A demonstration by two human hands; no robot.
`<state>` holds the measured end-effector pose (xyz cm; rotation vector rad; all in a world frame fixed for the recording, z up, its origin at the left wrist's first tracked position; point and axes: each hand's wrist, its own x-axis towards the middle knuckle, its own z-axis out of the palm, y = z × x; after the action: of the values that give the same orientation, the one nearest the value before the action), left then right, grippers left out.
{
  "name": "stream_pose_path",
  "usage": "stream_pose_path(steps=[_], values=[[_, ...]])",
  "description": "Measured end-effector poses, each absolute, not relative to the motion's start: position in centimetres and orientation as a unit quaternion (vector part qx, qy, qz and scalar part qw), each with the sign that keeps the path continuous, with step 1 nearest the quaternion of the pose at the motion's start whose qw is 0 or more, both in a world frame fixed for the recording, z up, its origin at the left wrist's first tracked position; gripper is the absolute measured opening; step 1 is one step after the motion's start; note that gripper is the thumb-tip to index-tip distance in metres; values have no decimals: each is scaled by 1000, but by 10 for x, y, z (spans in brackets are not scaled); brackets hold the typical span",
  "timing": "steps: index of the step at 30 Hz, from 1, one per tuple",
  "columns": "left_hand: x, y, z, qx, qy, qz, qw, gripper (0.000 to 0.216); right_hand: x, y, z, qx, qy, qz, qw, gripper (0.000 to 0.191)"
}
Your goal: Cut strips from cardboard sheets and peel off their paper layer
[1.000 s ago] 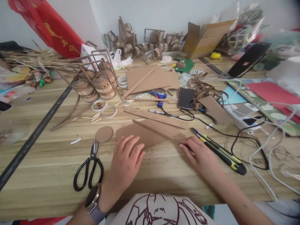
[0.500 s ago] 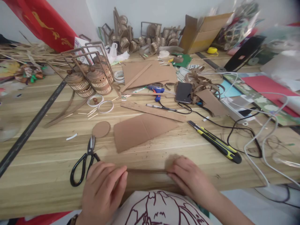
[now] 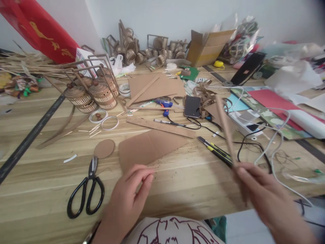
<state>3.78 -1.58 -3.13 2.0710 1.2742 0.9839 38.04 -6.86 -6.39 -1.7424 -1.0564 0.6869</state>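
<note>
My right hand point(image 3: 261, 193) is closed on a narrow cardboard strip point(image 3: 225, 130) and holds it up off the table, slanting away from me; hand and strip are blurred by motion. My left hand point(image 3: 129, 193) hovers just above the wooden table point(image 3: 50, 176) with its fingers loosely apart and nothing in it. Its fingertips are close to the near edge of a flat cardboard sheet point(image 3: 149, 147). Black scissors point(image 3: 87, 189) lie to its left, beside a cardboard disc point(image 3: 104, 148). A yellow and black utility knife point(image 3: 215, 150) lies behind the raised strip.
Also on the table are a long cardboard strip point(image 3: 159, 126), a blue glue gun point(image 3: 164, 103), a phone point(image 3: 192, 106), tangled cables point(image 3: 266, 149), woven cardboard lanterns point(image 3: 88, 93) and a black metal ruler point(image 3: 27, 140). An open box point(image 3: 208, 47) stands at the back.
My right hand has lifted the cardboard strip from the table's near edge and swung it upright to the right. My left hand has let go of it and moved up toward the cardboard sheet.
</note>
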Motion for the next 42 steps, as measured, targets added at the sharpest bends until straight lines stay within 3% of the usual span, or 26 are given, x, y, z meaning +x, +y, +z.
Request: stream_pose_path(steps=[4,10,13,22,33,42], values=[[66,9,-30,658,489,265,508,24,283,-11,-49,-541,-277,620,496,42],[77,26,-49,469,430,308,708,44,234,33,-54,-350,-228,780,466,31],[75,29,-55,432,431,315,727,53,230,40,-64,-328,-217,800,453,30],[77,34,-59,427,457,296,722,38,235,42,-72,-369,-227,764,479,29],[77,33,-59,420,459,297,724,31,237,38,-76,-381,-232,758,476,23],[77,31,-59,416,462,303,722,31,236,39,-73,-398,-244,748,472,29]])
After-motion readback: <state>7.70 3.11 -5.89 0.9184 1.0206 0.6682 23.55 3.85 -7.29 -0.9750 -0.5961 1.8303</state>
